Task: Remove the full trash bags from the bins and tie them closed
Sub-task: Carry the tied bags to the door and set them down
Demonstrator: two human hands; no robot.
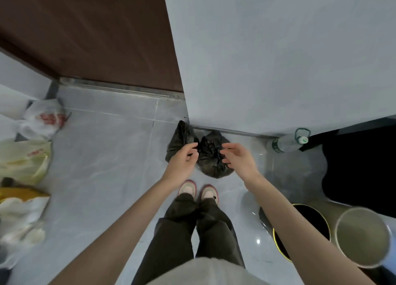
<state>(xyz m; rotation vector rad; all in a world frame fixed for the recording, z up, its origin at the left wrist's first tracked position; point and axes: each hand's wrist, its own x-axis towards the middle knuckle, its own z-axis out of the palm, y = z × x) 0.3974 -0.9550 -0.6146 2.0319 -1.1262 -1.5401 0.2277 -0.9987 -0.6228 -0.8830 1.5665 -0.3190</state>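
Observation:
Two black trash bags stand on the grey tile floor against the foot of the wall. The left bag [179, 142] is narrow and gathered at the top. The right bag [211, 160] is rounder, with its top bunched into a knot. My left hand [184, 158] hovers between the two bags with fingers curled and apart, holding nothing. My right hand [237, 156] hangs over the right bag's right side, fingertips close to the knot, with no plastic in its grip. Two bins sit at my lower right: a yellow-rimmed bin with a dark inside [278, 244] and a beige bin with no liner [362, 237].
A plastic water bottle [286, 143] lies by the wall at the right, beside a dark opening [360, 167]. White and yellow shopping bags [25, 158] are piled along the left edge. A brown door [90, 34] closes the far left. My shoes [198, 190] are just behind the bags.

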